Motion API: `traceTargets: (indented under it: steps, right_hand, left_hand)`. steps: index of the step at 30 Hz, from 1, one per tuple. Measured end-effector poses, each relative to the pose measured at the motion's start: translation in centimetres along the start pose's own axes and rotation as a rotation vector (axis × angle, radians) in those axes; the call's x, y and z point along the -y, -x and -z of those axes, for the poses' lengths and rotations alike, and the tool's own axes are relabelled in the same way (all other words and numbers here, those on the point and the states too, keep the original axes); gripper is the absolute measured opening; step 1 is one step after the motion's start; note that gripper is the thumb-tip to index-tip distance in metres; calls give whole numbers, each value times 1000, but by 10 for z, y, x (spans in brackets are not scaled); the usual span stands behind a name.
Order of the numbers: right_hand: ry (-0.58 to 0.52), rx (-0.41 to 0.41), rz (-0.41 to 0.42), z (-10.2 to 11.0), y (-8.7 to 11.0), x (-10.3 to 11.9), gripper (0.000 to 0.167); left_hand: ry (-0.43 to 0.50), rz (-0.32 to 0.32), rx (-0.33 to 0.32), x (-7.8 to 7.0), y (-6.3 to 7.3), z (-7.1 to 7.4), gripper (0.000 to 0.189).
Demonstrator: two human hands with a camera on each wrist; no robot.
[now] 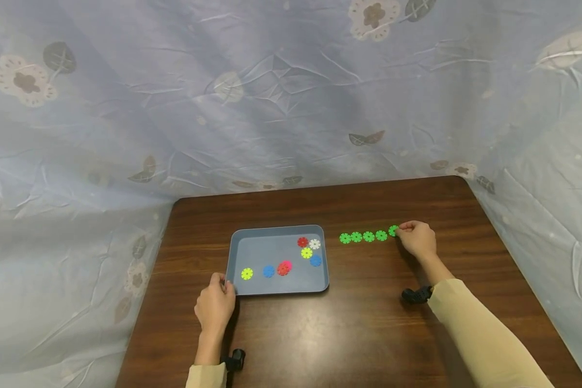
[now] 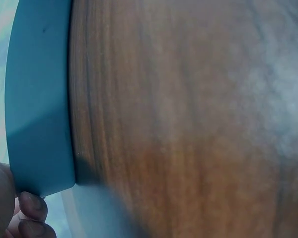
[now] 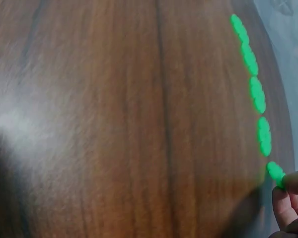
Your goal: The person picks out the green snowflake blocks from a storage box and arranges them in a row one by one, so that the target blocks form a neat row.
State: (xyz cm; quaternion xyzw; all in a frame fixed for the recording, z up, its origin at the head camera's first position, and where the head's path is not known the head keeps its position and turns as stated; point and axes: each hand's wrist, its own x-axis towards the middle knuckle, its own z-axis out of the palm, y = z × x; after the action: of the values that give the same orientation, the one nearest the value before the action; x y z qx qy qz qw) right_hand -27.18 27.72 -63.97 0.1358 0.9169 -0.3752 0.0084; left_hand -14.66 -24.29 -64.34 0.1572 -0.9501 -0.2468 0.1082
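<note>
My right hand pinches a green notched plastic disc between thumb and fingertips. In the right wrist view that disc is tilted and partly covered by the fingers. To its left, several matching green discs lie flat in a row on the table. My left hand grips the near left corner of a grey rectangular tray. The left wrist view shows the fingertips curled at the corner of the tray wall.
Within the tray lie two yellow discs, two blue discs, a red disc, a white disc, and an orange-red disc overlapping a pink one. A brown wooden table carries everything; patterned cloth hangs behind and beside it.
</note>
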Motion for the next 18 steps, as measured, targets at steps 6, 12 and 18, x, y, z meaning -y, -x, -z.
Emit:
traceTargets:
  steps: [6, 12, 18]
  right_hand:
    - [8, 7, -21, 0, 1, -4, 32]
    - [28, -8, -19, -1, 2, -4, 31]
    - [35, -19, -40, -2, 2, -8, 30]
  left_hand:
    - [5, -12, 11, 1, 0, 0, 22]
    - [3, -4, 12, 1, 0, 1, 21]
    - [-4, -1, 1, 1, 0, 1, 20]
